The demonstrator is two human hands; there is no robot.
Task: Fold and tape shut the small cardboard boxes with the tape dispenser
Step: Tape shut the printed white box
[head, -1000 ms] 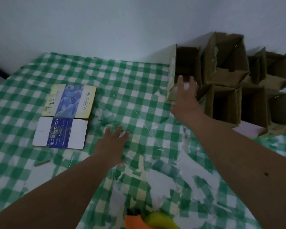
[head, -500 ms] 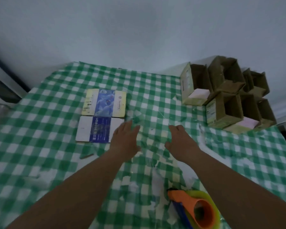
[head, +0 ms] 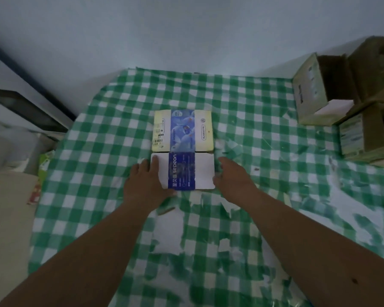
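Nearest the camera, both forearms reach out over the checked cloth [head: 111, 129], green-and-white, its print worn to white patches on the near side of the white box.

Landmark: white box [head: 203, 170], a flattened carton with a blue "sepeon" band, rounded corners and smooth card, lying flat on the cloth.

Left hand [head: 145, 181]: at the white box's left edge, fingers straight and resting on its left end, thumb at the near corner. Flat contact, no curl that I can see.

Right hand [head: 234, 175]: at the white box's right edge, fingers relaxed and slightly bent, touching or just beside the edge; can't tell if there's real contact. Holding nothing.

Step, my read: picking up the next flat carton to erect it. Next move needs a pinch on both short edges, lift, then pop the sleeve open and fold the end flaps. Flat card on cloth gives little edge to get under, so slide or tilt it first.

Just beyond the white box, touching its far edge: yellow box [head: 182, 130], also flat, with a blue printed centre and pale yellow ends.

Far right of the white box, well apart: brown boxes [head: 310, 94], matte, erected, open ends facing the camera, not taped.

Tape dispenser: not in view.
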